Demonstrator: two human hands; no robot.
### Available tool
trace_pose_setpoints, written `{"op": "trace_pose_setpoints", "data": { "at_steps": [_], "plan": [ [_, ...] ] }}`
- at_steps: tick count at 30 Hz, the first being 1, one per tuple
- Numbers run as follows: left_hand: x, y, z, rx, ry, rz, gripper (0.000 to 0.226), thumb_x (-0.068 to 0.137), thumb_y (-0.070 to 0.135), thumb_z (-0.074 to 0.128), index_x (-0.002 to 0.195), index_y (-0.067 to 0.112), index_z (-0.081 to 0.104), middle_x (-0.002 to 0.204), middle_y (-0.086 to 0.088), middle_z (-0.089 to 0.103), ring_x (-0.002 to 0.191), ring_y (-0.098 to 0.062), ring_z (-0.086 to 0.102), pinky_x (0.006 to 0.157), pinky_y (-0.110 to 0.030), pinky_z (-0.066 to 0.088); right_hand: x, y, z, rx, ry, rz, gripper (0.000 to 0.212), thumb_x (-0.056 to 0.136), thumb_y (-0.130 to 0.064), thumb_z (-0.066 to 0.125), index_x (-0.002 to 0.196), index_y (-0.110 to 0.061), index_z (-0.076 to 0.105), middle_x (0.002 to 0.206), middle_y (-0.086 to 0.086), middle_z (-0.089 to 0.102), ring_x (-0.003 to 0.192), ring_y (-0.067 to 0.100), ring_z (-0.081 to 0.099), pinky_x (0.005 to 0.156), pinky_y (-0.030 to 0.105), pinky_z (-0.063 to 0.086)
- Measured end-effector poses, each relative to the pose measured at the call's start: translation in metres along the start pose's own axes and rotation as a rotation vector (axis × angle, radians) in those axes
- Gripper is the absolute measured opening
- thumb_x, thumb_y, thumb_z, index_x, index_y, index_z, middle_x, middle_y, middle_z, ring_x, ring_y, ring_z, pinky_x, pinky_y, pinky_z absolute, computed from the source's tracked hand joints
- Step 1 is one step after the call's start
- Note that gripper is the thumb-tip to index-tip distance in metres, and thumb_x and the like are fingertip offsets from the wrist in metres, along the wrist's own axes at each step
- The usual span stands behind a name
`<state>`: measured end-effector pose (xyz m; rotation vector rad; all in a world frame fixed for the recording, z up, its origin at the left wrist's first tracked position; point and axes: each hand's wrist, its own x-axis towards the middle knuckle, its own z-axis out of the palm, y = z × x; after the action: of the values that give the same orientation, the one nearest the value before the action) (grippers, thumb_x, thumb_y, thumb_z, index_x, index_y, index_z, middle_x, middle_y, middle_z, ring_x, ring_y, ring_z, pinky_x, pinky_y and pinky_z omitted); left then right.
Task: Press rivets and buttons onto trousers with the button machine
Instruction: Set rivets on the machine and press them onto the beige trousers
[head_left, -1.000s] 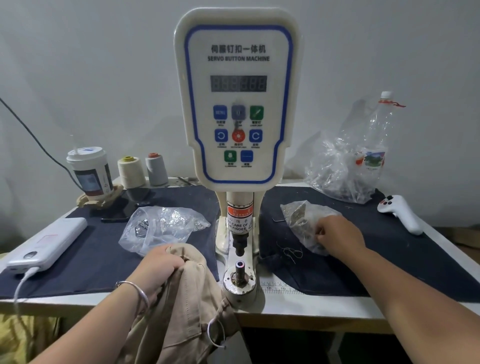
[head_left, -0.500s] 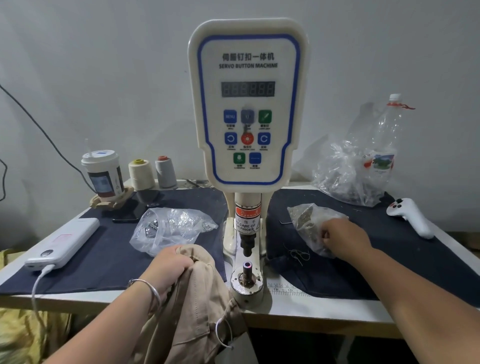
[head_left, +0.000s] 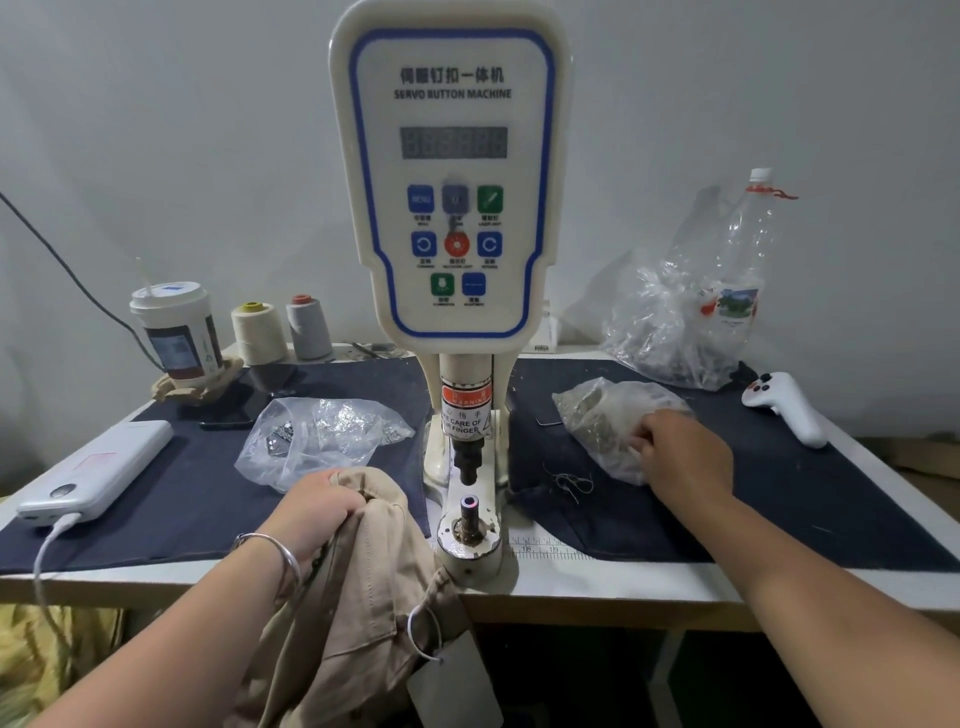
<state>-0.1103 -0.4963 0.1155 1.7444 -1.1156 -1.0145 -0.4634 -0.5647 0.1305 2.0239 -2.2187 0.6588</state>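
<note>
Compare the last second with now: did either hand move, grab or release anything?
Little changed. The right hand still works its fingers at the small plastic bag, with nothing visibly lifted out. The left hand keeps gripping the beige trousers beside the button machine.

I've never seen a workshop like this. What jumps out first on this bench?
The tall white button machine stands at the middle, its keypad facing you. In front of it the left hand grips beige trousers at the table edge. To the right, the right hand reaches into a small clear bag on the dark cloth.
</note>
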Motion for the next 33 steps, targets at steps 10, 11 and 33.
{"op": "trace_pose_setpoints", "data": {
  "at_steps": [10, 11, 33],
  "plan": [
    [-0.001, 0.001, 0.001, 0.013, 0.002, 0.013, 0.017, 0.077, -0.01, 0.051, 0.08, 0.001, 0.063, 0.074, -0.013, 0.054, 0.072, -0.023, 0.047, 0.067, -0.034, 0.039, -0.081, -0.053, -0.035, 0.928, 0.051, 0.154, 0.017, 0.089, -0.017, 0.067, 0.072, -0.018, 0.065, 0.061, -0.006, 0.062, 0.057, 0.009, 0.056, 0.057, 0.025, 0.041],
    [-0.001, 0.001, 0.002, 0.016, 0.0, 0.015, 0.017, 0.078, -0.01, 0.051, 0.078, 0.003, 0.062, 0.074, -0.013, 0.054, 0.072, -0.023, 0.047, 0.067, -0.034, 0.039, -0.09, -0.064, -0.038, 1.069, -0.039, 0.211, 0.017, 0.088, -0.015, 0.068, 0.071, -0.016, 0.067, 0.056, -0.005, 0.061, 0.049, 0.007, 0.053, 0.051, 0.023, 0.04],
    [-0.004, 0.003, 0.003, 0.043, 0.011, 0.026, 0.022, 0.078, -0.008, 0.05, 0.07, 0.012, 0.046, 0.062, -0.004, 0.038, 0.058, -0.016, 0.034, 0.053, -0.027, 0.029, -0.101, -0.139, -0.037, 1.724, -0.857, 0.947, 0.022, 0.091, -0.01, 0.06, 0.071, -0.003, 0.055, 0.048, 0.001, 0.054, 0.029, 0.005, 0.044, 0.032, 0.011, 0.02]
  ]
}}
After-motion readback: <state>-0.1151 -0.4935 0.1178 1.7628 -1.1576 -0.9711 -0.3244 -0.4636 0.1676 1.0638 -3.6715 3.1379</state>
